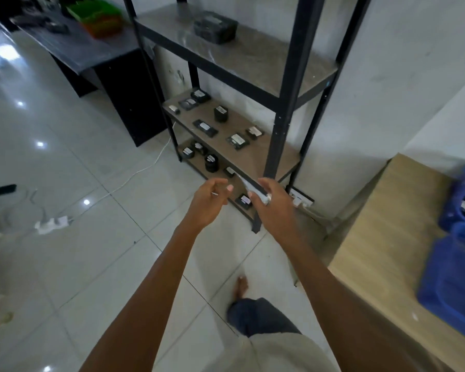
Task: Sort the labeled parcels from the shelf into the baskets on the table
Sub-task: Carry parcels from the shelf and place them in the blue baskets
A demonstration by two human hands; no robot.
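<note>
A black metal shelf (279, 124) stands against the wall ahead. Several small black parcels with white labels lie on its two lower boards, such as one at mid-board (205, 128) and one on the bottom board (211, 162). A larger dark wrapped parcel (215, 27) sits on the upper board. My left hand (208, 202) reaches forward, fingers loosely curled and apart, holding nothing. My right hand (273, 205) grips a thin flat white-grey item (249, 187) in front of the shelf's front post. Blue baskets (454, 264) rest on the wooden table (381, 237) at the right.
A dark table (97, 52) at the back left carries a green basket (94, 10) and an orange basket (104, 28). A white cable and power strip (53, 224) lie on the tiled floor. A wall socket (301, 198) sits behind the shelf's base. My bare foot (240, 287) is below.
</note>
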